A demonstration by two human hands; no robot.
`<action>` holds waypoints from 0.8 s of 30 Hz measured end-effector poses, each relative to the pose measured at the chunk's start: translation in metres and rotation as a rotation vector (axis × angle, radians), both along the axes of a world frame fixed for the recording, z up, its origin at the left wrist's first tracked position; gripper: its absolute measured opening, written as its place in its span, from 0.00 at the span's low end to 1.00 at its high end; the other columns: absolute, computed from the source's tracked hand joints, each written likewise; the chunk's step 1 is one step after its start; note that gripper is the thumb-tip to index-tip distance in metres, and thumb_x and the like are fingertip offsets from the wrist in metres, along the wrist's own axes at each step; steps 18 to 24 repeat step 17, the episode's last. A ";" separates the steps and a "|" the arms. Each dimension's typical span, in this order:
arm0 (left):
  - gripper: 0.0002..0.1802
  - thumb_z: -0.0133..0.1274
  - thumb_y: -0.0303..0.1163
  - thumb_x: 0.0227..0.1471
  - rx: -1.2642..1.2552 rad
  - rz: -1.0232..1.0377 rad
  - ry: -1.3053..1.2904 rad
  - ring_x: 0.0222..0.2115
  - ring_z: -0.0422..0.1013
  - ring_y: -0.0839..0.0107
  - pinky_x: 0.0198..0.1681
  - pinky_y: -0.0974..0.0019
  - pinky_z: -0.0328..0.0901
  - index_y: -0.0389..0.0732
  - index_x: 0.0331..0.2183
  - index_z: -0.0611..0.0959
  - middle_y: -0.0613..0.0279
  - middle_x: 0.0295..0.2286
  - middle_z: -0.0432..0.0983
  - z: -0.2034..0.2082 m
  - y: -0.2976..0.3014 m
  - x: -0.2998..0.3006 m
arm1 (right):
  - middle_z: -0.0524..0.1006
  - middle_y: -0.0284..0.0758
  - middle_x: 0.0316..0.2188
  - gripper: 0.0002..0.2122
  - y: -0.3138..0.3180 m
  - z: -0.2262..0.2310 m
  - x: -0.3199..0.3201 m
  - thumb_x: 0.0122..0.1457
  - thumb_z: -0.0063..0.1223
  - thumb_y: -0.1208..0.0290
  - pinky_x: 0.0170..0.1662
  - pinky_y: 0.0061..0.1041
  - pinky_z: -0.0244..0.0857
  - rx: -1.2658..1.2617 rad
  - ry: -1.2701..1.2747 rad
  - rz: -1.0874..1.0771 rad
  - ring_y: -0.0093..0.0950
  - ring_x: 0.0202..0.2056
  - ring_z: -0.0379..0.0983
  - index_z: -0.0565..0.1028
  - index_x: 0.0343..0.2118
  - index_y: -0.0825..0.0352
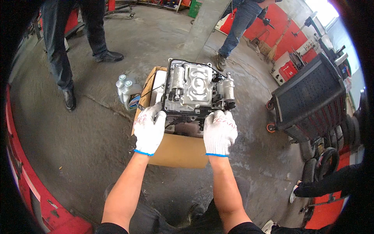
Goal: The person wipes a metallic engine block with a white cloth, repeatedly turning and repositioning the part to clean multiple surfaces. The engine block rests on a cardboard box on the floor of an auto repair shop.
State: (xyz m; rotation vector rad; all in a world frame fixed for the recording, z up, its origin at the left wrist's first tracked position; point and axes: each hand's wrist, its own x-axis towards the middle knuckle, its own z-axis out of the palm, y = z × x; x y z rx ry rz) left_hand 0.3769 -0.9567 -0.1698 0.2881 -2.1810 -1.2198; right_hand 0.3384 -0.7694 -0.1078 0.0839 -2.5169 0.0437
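A silver-and-black transmission valve body (199,84), with a metal cylinder on each side, lies over a cardboard box (177,150) in front of me. My left hand (149,126), in a white knitted glove, grips its near left corner, fingers curled at the edge. At the near right corner, my right hand (221,132), gloved alike, closes on the rim; its fingertips are partly hidden under the part. A black cable (150,91) runs along the left side, over a white piece inside the box. The near edge looks tilted up, with dark parts showing beneath.
Two bottles (128,93) of grey plastic stand on the floor left of the box. A black tool cart (309,95) is at the right, near stacked tires (327,162). One person (58,46) stands at far left, another (237,29) beyond the box. A red frame (31,183) borders the left.
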 end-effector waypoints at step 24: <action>0.14 0.57 0.32 0.55 0.066 0.026 0.025 0.43 0.77 0.53 0.51 0.54 0.68 0.37 0.42 0.86 0.51 0.39 0.83 -0.002 0.000 -0.006 | 0.78 0.42 0.32 0.09 0.028 0.006 0.005 0.59 0.58 0.62 0.36 0.41 0.70 -0.159 -0.066 0.121 0.42 0.33 0.77 0.80 0.31 0.62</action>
